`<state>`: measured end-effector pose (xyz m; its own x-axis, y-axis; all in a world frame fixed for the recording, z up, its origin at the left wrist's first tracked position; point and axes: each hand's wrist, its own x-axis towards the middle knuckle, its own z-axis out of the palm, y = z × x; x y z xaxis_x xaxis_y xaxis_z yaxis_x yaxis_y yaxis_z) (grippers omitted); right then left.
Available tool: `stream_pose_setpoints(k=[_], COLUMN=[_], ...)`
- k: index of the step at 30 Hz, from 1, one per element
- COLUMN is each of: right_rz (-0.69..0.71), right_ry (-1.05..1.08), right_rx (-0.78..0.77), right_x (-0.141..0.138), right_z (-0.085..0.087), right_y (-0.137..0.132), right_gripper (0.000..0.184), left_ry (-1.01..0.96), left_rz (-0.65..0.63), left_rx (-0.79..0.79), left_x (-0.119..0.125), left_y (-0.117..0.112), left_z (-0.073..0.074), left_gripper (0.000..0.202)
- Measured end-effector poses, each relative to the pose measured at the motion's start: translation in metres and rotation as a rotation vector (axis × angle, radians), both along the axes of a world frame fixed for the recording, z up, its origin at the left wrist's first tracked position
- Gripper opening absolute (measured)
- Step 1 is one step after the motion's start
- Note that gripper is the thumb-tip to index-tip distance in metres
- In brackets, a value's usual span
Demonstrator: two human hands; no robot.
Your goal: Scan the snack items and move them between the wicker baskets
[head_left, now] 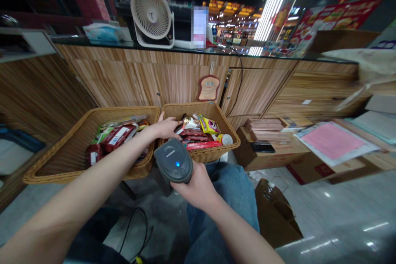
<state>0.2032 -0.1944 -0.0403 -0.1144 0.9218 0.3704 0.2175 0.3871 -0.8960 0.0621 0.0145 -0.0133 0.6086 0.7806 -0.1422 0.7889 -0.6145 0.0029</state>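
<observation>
My right hand (198,185) is shut around a grey handheld barcode scanner (173,161), which shows a lit blue dot on its back. My left hand (165,128) reaches over the shared rim of two wicker baskets, its fingers pinching a small dark packet (178,128). Below that hand, the right basket (227,132) holds foil-wrapped snacks, a yellow packet (209,125), red bars (199,145) and a white-capped bottle (225,139). The left basket (62,165) holds red-and-white boxed snacks (119,137).
Wood-veneer cabinets (185,78) stand behind the baskets, under a counter with a white fan (150,13). To the right are cardboard boxes (272,152) with a phone (262,147) and pink papers (332,140). A brown paper bag (274,214) and a black cable (136,231) are on the floor.
</observation>
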Motion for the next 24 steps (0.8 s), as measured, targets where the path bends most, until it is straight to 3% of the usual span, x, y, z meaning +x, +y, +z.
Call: stream_pose_setpoints(k=[3, 10, 13, 16, 21, 24], right_rz=[0.001, 0.0, 0.002, 0.001, -0.001, -0.004], right_ry=[-0.004, -0.021, -0.019, -0.023, -0.007, -0.007], right_rx=[0.007, 0.022, 0.02, 0.017, 0.011, 0.015], right_x=[0.0, -0.001, -0.002, -0.002, -0.003, -0.003], right_z=[0.0, -0.001, -0.001, -0.002, -0.003, -0.002], right_y=[0.0, 0.001, 0.001, 0.0, 0.0, 0.0], right_gripper=[0.01, 0.011, 0.011, 0.011, 0.009, 0.008], left_ry=[0.017, -0.168, -0.288, -0.539, -1.117, -1.224], left_rz=[0.024, 0.083, 0.158, 0.292, 0.429, 0.44], left_rx=[0.02, 0.064, 0.111, 0.063, -0.265, -0.179], left_x=[-0.001, -0.009, -0.016, -0.029, -0.052, -0.069], left_y=[0.007, 0.002, 0.002, 0.003, -0.011, -0.033], left_z=[-0.002, -0.005, -0.002, 0.002, 0.012, 0.019], left_gripper=[0.055, 0.019, 0.019, 0.017, 0.05, 0.056])
